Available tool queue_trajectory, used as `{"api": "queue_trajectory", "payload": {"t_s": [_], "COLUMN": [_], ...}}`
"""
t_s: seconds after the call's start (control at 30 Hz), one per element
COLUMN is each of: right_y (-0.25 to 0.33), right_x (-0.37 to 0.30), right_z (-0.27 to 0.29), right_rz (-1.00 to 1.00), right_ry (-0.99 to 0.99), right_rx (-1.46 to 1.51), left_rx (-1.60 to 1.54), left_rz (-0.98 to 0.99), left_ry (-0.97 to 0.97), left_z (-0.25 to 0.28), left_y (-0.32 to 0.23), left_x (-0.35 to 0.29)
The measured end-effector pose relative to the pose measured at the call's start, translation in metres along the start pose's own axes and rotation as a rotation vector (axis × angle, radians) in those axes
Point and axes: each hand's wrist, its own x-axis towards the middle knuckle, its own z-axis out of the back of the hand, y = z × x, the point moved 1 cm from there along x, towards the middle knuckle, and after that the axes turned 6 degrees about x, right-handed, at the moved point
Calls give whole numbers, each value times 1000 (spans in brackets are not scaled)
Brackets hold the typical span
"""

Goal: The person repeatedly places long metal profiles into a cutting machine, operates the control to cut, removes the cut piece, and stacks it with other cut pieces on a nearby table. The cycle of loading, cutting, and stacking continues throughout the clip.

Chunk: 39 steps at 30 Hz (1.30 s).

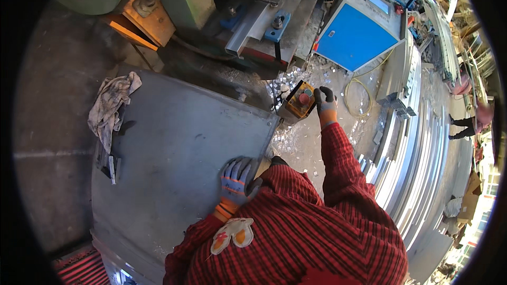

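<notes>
A smooth grey metal surface (174,132) stood in a workshop, its far left corner bearing a crumpled, stained cloth (113,100). Shiny scraps (290,142) littered the floor (330,150). A squared metal profile (247,27) lay on the machine bed beyond. The yellow-and-black push-button box (300,106) stood just off the surface's far right corner. The gloved left hand (236,180) rested near the right edge, fingers extended; the right hand (326,101) curled beside the box, whether gripping or merely touching I couldn't tell.
</notes>
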Motion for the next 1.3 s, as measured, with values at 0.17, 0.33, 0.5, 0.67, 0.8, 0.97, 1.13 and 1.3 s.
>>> {"api": "queue_trajectory", "payload": {"t_s": [0.17, 0.33, 0.5, 0.67, 0.8, 0.97, 1.13, 1.3], "right_y": [-52, -55, -12, -79, -33, 51, 99, 102], "right_x": [39, 47, 49, 61, 14, -76, -127, -143], "right_z": [-22, -19, -26, -15, -11, -27, -57, -66], "right_rz": [-211, -336, -338, -71, 108, 376, 480, 471], "right_ry": [211, 415, 513, 145, -61, 48, 226, 268], "right_rx": [113, 344, 18, 146, 253, 218, 191, 100], "left_rx": [30, 19, -20, -90, -120, -104, -115, -119], "left_rz": [-39, -16, 4, -5, 26, 44, 16, 27], "left_ry": [-36, -57, -104, -55, -42, -42, -7, -54], "left_z": [-1, 0, 5, 5, 9, 5, 5, 15], "left_y": [-1, -3, 0, -4, -4, -2, 0, -6], "left_x": [4, 5, 0, 6, 6, 0, 2, 9]}}
